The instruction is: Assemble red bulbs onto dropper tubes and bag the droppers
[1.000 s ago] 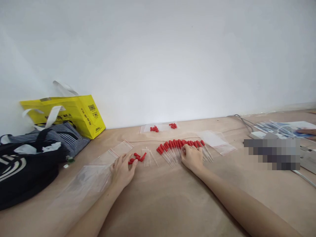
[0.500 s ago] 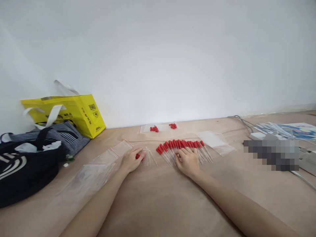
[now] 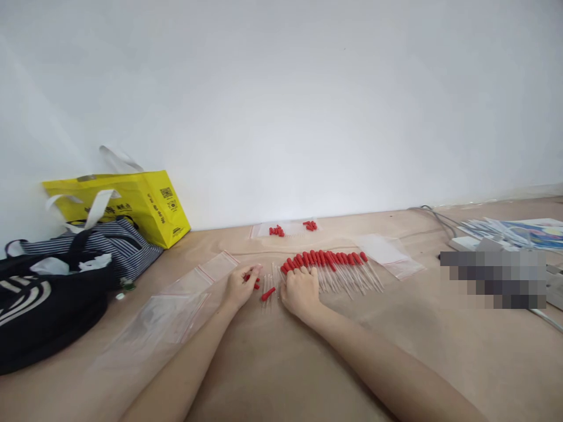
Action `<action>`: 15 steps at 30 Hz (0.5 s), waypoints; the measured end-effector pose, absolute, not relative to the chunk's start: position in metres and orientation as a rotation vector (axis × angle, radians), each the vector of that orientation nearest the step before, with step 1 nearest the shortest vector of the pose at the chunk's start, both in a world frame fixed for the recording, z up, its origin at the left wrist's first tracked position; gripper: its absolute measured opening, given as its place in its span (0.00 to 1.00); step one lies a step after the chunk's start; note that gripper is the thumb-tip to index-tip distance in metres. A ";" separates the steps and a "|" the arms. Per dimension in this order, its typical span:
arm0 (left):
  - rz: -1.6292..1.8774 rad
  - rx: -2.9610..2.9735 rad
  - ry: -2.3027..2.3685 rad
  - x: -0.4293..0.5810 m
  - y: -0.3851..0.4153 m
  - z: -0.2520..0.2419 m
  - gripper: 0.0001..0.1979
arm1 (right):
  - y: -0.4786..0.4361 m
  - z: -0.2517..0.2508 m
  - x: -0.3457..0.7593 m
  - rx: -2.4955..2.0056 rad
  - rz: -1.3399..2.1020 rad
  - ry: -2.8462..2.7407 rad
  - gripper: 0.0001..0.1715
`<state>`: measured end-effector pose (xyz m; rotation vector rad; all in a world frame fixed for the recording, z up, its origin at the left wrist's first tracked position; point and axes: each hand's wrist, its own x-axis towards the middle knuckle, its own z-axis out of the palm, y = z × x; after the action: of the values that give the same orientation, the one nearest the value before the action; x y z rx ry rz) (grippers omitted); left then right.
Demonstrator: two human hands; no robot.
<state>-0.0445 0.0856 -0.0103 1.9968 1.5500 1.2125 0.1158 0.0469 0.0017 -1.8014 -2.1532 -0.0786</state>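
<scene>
My left hand (image 3: pixel 241 287) is curled around a few red rubber bulbs, which show between its fingers and thumb. Just right of it, a loose red rubber bulb (image 3: pixel 268 294) lies across several bare glass tubes (image 3: pixel 266 283). My right hand (image 3: pixel 301 292) is closed, knuckles up, at the left end of a fanned row of droppers (image 3: pixel 328 259) with red bulbs and clear stems. Its fingertips are beside the bare tubes; whatever they grip is hidden.
Clear zip bags (image 3: pixel 169 310) lie on the left, another bag (image 3: pixel 389 255) on the right. More red bulbs (image 3: pixel 277 231) rest on a bag by the wall. A yellow bag (image 3: pixel 162 205) and black bag (image 3: pixel 53 310) stand left; papers (image 3: pixel 523 233) and a blurred-out object (image 3: pixel 492 280) are right.
My right hand has moved left from the middle of the dropper row to its left end. A loose red bulb now shows on the bare tubes. My left hand has shifted slightly.
</scene>
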 end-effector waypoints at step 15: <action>1.239 2.099 1.459 -0.038 0.047 -0.012 0.10 | 0.033 -0.001 0.146 -1.736 -0.233 -2.162 0.11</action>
<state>-0.0378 0.0474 -0.0122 2.0989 1.4592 1.2387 0.1458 0.0329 -0.0007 -1.7364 -2.1625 -0.2330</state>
